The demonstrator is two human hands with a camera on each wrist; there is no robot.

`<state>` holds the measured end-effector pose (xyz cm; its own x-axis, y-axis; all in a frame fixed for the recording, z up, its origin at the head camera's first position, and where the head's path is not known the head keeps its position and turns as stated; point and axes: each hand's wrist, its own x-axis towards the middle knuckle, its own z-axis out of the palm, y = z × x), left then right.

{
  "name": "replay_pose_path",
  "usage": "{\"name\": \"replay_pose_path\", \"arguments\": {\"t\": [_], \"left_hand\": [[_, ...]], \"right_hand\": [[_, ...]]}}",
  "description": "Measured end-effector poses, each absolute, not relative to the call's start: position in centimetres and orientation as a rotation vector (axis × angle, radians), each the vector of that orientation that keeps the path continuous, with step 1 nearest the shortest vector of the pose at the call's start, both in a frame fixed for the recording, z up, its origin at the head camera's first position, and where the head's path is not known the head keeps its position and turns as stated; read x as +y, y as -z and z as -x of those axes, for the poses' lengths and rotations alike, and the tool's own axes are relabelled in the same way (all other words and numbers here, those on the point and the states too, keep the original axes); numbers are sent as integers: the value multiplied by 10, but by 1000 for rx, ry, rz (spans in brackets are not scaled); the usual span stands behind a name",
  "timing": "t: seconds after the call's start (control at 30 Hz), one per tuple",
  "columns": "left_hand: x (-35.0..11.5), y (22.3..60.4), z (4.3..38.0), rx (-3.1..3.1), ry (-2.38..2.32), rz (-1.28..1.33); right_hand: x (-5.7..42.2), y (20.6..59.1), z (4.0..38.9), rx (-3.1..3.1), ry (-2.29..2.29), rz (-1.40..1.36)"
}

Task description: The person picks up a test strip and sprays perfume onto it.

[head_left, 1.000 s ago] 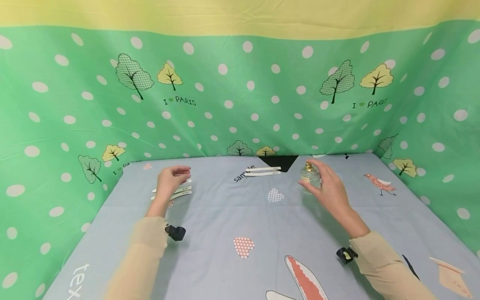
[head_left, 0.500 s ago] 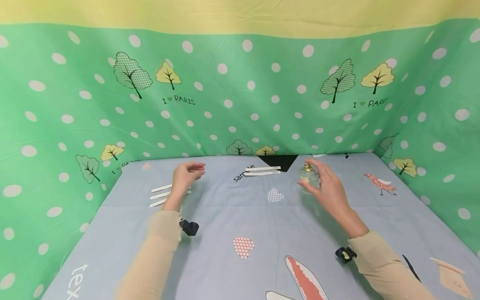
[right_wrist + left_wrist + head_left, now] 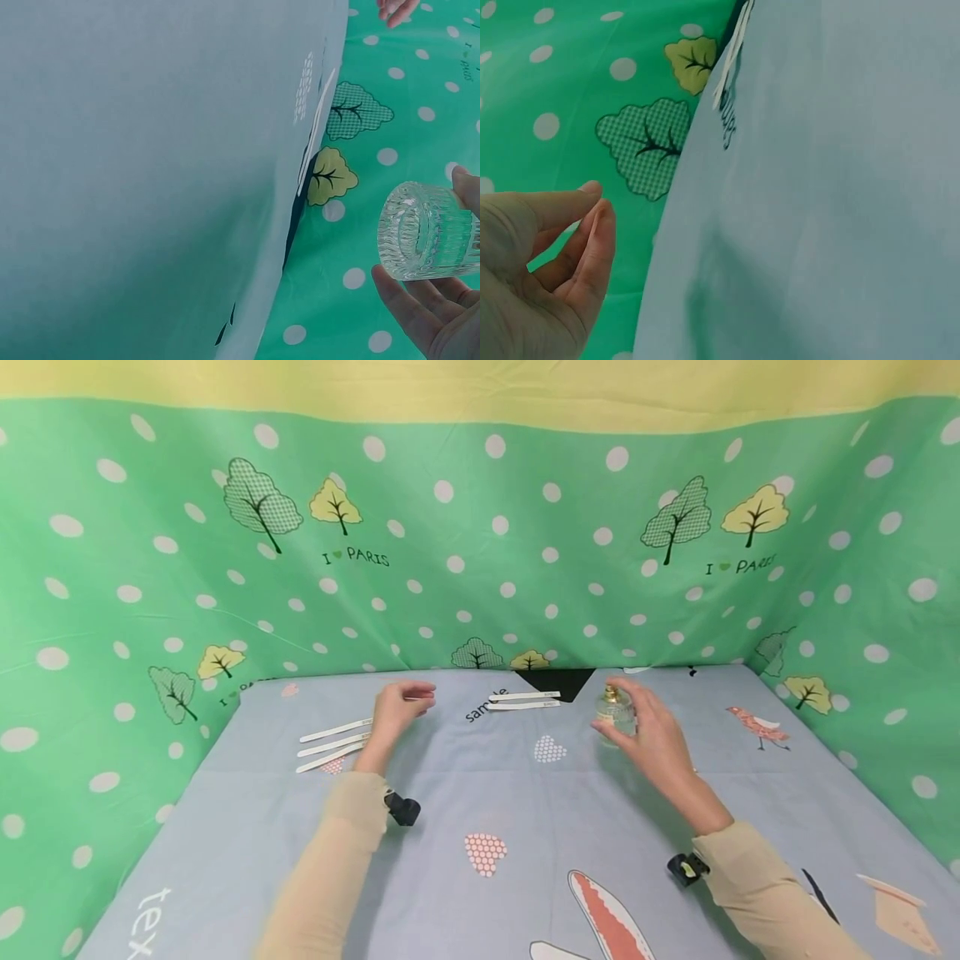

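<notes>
My right hand point(image 3: 660, 747) holds a clear glass perfume bottle point(image 3: 617, 720) with a gold spray neck, thumb on one side and fingers on the other. In the right wrist view, the ribbed base of the perfume bottle point(image 3: 409, 229) faces the camera, raised above the tablecloth. My left hand point(image 3: 399, 710) hovers over the cloth with nothing visible in it; the left wrist view shows its thumb and fingertips point(image 3: 591, 187) close together. Several narrow white test strips point(image 3: 333, 744) lie partly behind the left hand. Two more white strips point(image 3: 525, 697) lie between the hands.
A grey-blue printed cloth point(image 3: 435, 810) covers the table. Green dotted fabric point(image 3: 420, 527) hangs as a wall along the back and both sides. A black printed patch point(image 3: 570, 681) shows at the back edge beside the two strips.
My left hand has moved right, away from the left strips, uncovering more of them. My right hand keeps holding the perfume bottle in nearly the same place.
</notes>
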<state>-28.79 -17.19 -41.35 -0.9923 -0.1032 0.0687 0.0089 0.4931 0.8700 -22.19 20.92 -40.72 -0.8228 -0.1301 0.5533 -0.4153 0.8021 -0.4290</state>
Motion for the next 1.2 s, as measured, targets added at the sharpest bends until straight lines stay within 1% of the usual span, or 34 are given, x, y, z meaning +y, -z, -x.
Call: {"name": "replay_pose_path", "arguments": {"t": [0.53,0.87,1.2], "left_hand": [[-139,438,303,-2625,1498,-18],[-109,456,313,-2615,1600,-3],[-87,471,323,-2588,1716,-116]], "right_hand": [[206,408,223,-2461,-741,-418],[206,411,223,-2479,-743,-402],[206,413,225,-2510,-741,-405]]}}
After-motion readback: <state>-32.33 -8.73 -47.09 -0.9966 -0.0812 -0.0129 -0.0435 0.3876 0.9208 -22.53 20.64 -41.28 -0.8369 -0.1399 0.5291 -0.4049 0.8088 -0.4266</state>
